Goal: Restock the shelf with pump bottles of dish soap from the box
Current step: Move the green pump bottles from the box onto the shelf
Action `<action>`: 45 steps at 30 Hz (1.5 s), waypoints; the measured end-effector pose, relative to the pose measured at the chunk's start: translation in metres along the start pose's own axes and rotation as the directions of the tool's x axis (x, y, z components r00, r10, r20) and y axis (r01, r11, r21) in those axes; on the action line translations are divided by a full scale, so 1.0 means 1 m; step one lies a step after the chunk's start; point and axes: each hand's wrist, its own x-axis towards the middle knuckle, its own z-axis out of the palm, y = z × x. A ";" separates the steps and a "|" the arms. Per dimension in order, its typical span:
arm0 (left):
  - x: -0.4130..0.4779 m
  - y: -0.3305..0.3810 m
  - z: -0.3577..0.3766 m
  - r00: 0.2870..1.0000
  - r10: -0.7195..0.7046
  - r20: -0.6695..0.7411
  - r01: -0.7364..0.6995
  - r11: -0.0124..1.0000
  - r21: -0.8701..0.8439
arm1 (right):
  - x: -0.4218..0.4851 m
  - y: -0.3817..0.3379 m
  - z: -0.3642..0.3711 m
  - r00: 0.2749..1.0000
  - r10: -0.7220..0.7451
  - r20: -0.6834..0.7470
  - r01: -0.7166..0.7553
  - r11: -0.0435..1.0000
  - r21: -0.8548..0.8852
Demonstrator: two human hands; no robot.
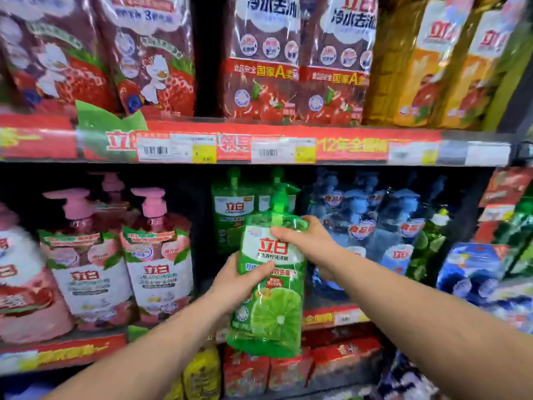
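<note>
Left hand (pixel 239 280) and right hand (pixel 305 241) grip one translucent green lime-label plastic pump bottle (pixel 271 298), mid-air before the dark shelf gap (pixel 202 241) at its ten o'clock. Not yet shelved; box unseen.

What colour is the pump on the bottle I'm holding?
Green, matching the bottle; the pump shows in the head view.

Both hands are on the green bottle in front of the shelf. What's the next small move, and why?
Probably ease the green pump bottle forward and set it upright in front of the green pouches. The left hand grips its side, the right hand its shoulder, and it hangs unshelved before the slot between the pink pump bottles and the blue bottles.
</note>
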 end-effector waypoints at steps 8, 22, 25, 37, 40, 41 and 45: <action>0.027 -0.002 0.006 0.982 0.037 -0.185 -0.038 0.999 -0.003 | 0.057 -0.001 -0.003 0.968 -0.007 0.252 0.019 0.999 -0.045; 0.091 -0.020 -0.008 0.948 0.120 -0.296 -0.107 0.992 0.061 | 0.100 0.028 0.024 0.935 -0.295 0.197 0.324 0.935 -0.142; 0.097 -0.018 -0.010 0.933 0.152 -0.325 -0.080 0.971 0.224 | 0.104 0.041 0.029 0.939 -0.320 0.123 0.338 0.924 -0.179; 0.080 -0.074 -0.026 0.980 -0.170 -0.105 0.161 0.364 0.917 | 0.127 0.084 0.053 0.983 -0.133 0.131 0.173 0.908 -0.381; 0.082 -0.075 -0.027 0.975 -0.208 -0.078 0.133 0.267 0.955 | 0.138 0.080 0.061 0.990 -0.048 0.134 0.098 0.909 -0.404; 0.082 -0.075 -0.027 0.974 -0.215 -0.079 0.132 0.246 0.960 | 0.141 0.078 0.063 0.990 -0.038 0.139 0.093 0.906 -0.413; 0.083 -0.074 -0.025 0.972 -0.219 -0.087 0.132 0.201 0.971 | 0.148 0.074 0.071 0.986 -0.054 0.155 0.114 0.904 -0.412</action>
